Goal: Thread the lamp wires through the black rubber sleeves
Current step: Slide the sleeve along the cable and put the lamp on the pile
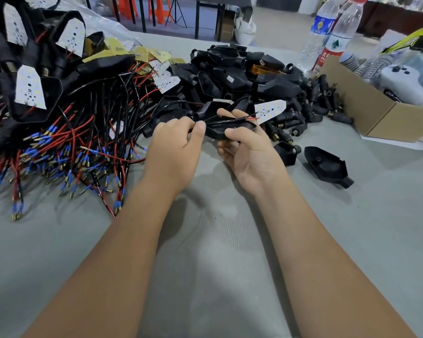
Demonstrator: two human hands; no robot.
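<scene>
both hands meet above the grey cloth-covered table [230, 240], in front of the heaps of parts. the right hand [249, 152] lies palm up, its fingers curled under and its thumb over a black moulded plastic lamp housing [217, 131], holding it level. a white led board with small yellow dots [269, 111] sticks out beyond the fingers on the right, and a thin red and black wire pair [232, 120] runs from it leftward across the housing. the left hand [175, 152] is knuckles up, thumb and forefinger pinched on the wire ends at the housing's narrow end, where a black rubber sleeve [202, 112] juts out; whether the wires are already inside it i cannot tell.

the step in hand looks like feeding this lamp's wires through the sleeve. the next move probably calls for keeping both wire tips together and in line with the bore, then pushing while the right hand steadies the housing.

to the left lies the tangle of finished lamps with red and black leads and blue-collared terminals [66, 152]; behind, a pile of empty black housings [235, 71], and loose black rubber sleeves with brass ends [310, 106] beside a brown cardboard box [376, 118].
</scene>
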